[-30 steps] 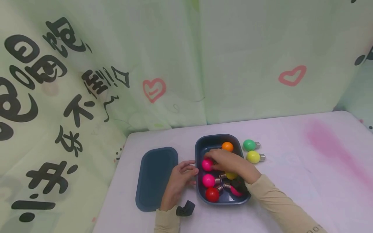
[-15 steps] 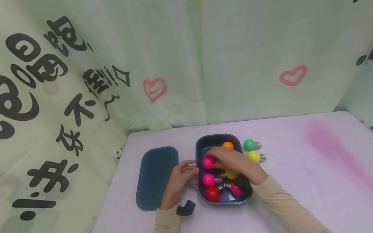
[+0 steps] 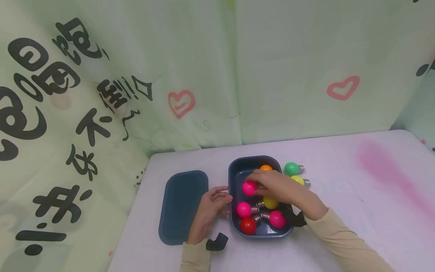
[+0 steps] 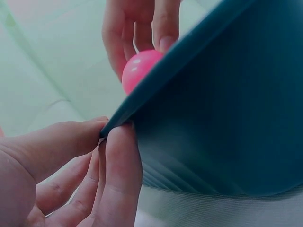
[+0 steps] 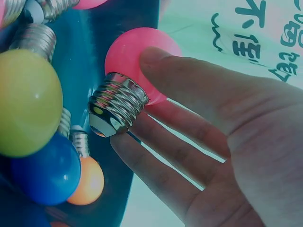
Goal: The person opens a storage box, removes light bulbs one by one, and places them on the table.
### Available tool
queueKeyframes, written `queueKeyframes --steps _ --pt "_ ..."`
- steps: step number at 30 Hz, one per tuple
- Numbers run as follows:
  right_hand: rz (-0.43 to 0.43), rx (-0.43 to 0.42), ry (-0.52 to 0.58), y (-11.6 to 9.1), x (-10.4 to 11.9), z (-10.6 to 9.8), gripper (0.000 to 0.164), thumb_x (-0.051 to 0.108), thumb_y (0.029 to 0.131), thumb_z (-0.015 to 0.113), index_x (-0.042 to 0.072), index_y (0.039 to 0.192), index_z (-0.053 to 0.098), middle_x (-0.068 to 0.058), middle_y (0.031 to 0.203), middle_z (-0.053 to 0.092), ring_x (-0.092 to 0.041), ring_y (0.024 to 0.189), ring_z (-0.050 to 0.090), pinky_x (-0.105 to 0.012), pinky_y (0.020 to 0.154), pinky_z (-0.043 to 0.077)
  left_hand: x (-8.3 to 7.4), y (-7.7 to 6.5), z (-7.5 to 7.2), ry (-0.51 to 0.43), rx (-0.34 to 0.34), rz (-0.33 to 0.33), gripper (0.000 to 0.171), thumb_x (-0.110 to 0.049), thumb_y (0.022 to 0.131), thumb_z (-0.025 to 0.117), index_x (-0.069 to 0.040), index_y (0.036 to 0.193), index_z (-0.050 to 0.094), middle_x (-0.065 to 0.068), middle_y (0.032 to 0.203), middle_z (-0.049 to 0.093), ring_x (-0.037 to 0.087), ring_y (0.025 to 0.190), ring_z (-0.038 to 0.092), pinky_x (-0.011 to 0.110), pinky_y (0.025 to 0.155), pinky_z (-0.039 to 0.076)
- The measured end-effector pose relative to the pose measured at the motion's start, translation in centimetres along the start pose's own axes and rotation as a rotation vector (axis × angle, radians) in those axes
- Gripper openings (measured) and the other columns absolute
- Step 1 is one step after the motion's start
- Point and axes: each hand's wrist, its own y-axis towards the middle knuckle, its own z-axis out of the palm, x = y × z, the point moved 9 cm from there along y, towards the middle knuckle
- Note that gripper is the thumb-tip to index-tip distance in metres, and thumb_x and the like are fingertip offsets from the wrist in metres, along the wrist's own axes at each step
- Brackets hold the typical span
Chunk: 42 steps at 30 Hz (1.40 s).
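My right hand [image 3: 276, 185] pinches a pink light bulb [image 3: 249, 188] over the dark blue bin [image 3: 239, 176]. In the right wrist view, the thumb lies on the pink globe and the bulb's silver screw base [image 5: 118, 101] points toward the lower left. My left hand [image 3: 211, 206] pinches the bin's left rim between thumb and fingers, plain in the left wrist view. Inside the bin lie another pink bulb [image 3: 243, 209], a red bulb [image 3: 248, 226], a third pink bulb [image 3: 277, 219], a yellow bulb [image 3: 270, 203], an orange bulb [image 3: 266, 167] and a blue bulb [image 5: 47, 168].
Left of the bin, a flat dark blue lid [image 3: 181, 207] lies on the white-covered table [image 3: 340, 181]. A green bulb [image 3: 291, 169] and a yellow bulb [image 3: 297, 180] lie outside, off the bin's right side. A printed curtain [image 3: 282, 75] hangs behind.
My right hand has shifted a little to the right with the pink bulb, uncovering more of the pink bulb at the bin's near right. My left hand stays at the rim.
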Motion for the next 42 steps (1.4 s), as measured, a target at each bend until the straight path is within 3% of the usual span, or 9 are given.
queueKeyframes --steps 17,23,31,42 --pt "-0.032 -0.028 -0.081 -2.3 -0.2 -2.4 0.036 0.013 0.083 0.080 0.011 0.117 0.068 0.000 0.107 0.068 -0.018 0.097 0.065 -0.033 0.082 0.059 0.0 -0.1 -0.1 0.027 -0.015 -0.009 0.044 -0.022 0.089 0.075 -0.009 0.129 0.062 0.009 0.108 0.068 0.018 0.092 0.068 0.032 0.073 0.060" --pt "0.028 -0.024 -0.077 -3.3 -0.7 -3.1 0.039 0.013 0.080 0.082 0.012 0.117 0.068 0.000 0.107 0.067 -0.018 0.098 0.066 -0.031 0.079 0.060 0.1 -0.1 -0.1 0.021 -0.017 -0.011 0.044 -0.021 0.088 0.076 -0.009 0.129 0.062 0.010 0.109 0.068 0.019 0.092 0.068 0.032 0.073 0.060" --pt "0.044 -0.032 -0.107 -4.3 -1.1 -3.6 0.042 0.013 0.079 0.083 0.010 0.119 0.068 -0.004 0.111 0.069 -0.023 0.101 0.066 -0.033 0.079 0.060 0.3 0.0 -0.2 0.019 -0.024 -0.017 0.043 -0.020 0.088 0.076 -0.009 0.128 0.063 0.010 0.109 0.068 0.019 0.093 0.068 0.032 0.073 0.060" --pt "0.068 -0.066 -0.119 -5.8 -1.9 -4.3 0.041 0.016 0.079 0.084 0.017 0.117 0.069 0.008 0.103 0.066 -0.013 0.096 0.064 -0.031 0.079 0.059 0.3 0.2 -0.3 0.030 -0.025 -0.018 0.046 -0.023 0.088 0.077 -0.010 0.129 0.062 0.010 0.110 0.069 0.019 0.093 0.068 0.032 0.074 0.060"
